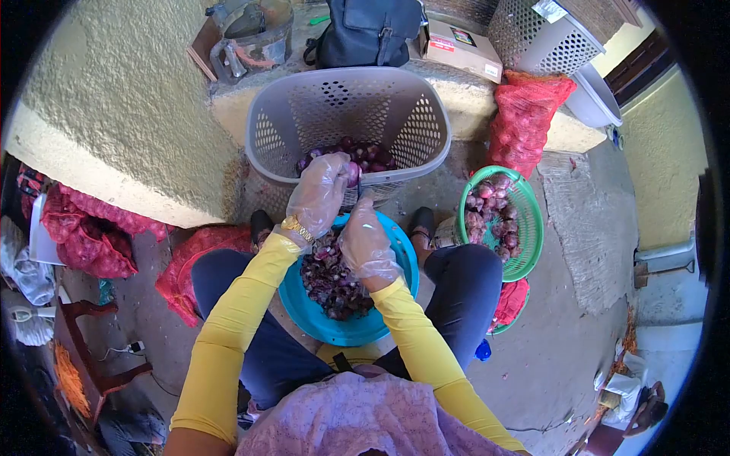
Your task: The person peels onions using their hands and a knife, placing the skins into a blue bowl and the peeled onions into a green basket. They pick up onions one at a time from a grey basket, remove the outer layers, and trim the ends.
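Note:
My left hand point(319, 194), in a clear plastic glove, is closed around a purple onion point(353, 174) at the front rim of a grey perforated basket point(262, 163). More onions point(372, 156) lie in the bottom of that basket. Just right of the held onion, my gloved right hand point(369, 243) grips a small knife point(360, 188); only a thin dark part shows, and the fingers hide its handle. Below both hands, between my knees, a blue basin point(293, 313) holds a heap of dark onion peelings point(334, 285).
At right, a green basket point(531, 228) of onions stands before a full red mesh sack point(528, 125). More red sacks point(95, 235) lie left. A black backpack point(369, 34), cardboard box point(460, 49) and bucket point(266, 45) sit on the ledge. Another person point(646, 414) is at lower right.

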{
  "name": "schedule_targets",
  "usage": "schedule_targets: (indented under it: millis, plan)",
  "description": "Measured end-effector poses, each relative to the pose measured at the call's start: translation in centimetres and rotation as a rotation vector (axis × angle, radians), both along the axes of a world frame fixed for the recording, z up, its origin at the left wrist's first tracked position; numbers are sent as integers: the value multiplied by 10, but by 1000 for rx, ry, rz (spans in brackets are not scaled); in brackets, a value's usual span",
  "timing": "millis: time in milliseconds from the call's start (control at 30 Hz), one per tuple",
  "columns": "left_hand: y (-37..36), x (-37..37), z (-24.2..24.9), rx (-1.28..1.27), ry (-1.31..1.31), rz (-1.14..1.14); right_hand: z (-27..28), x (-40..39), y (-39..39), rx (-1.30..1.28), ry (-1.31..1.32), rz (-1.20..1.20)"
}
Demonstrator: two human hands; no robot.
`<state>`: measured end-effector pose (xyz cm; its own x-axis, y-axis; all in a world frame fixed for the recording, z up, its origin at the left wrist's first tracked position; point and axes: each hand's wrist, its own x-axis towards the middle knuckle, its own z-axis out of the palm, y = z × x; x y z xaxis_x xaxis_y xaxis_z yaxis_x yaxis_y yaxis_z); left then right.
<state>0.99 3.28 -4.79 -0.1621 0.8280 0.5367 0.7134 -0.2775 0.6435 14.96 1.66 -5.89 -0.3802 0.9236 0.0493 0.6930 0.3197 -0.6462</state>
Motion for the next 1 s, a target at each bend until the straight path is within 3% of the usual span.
schedule_targets:
  millis: [100,133,200,333,400,433,467,500,533,600,633,733,800,900,933,1000]
  plan:
    - [2,-2,0,12,1,-3,19,5,-1,-195,-117,72]
    - [0,-2,-1,10,13,-1,9,5,-1,-196,-118,73]
    - [0,-1,-1,6,9,-2,-20,1,3,85,-5,25]
    - [-3,1,3,29,-3,-1,-36,7,-3,83,21,55]
    - [-1,-1,-3,44,12,-3,-25,8,-7,-51,-32,23]
    - [-2,-2,-5,57,26,-6,-50,6,-3,-52,-30,23]
    - [-2,-3,-4,56,29,-6,-95,1,5,173,-170,65]
    - [-3,-4,-4,38,19,-45,-99,-4,8,398,-310,105]
    - [-5,-3,-4,19,7,-86,-103,-1,7,395,-310,104]
    - [-7,-3,-5,8,15,-73,-109,6,6,905,-1052,381]
    - [-7,-3,-5,0,23,-56,-112,6,6,908,-1053,381]
    - [-9,-5,-7,-4,16,-63,-133,2,7,956,-1027,354]
    - [-8,-5,-13,-4,15,-50,-160,-6,11,769,-841,273]
    - [-11,-6,-8,-19,2,-22,-151,-4,0,659,-918,343]
    - [-12,-6,-6,-32,-18,-9,-124,-1,-4,659,-918,345]
    - [-12,-16,-9,-24,-39,-29,-50,10,-10,-138,83,51]
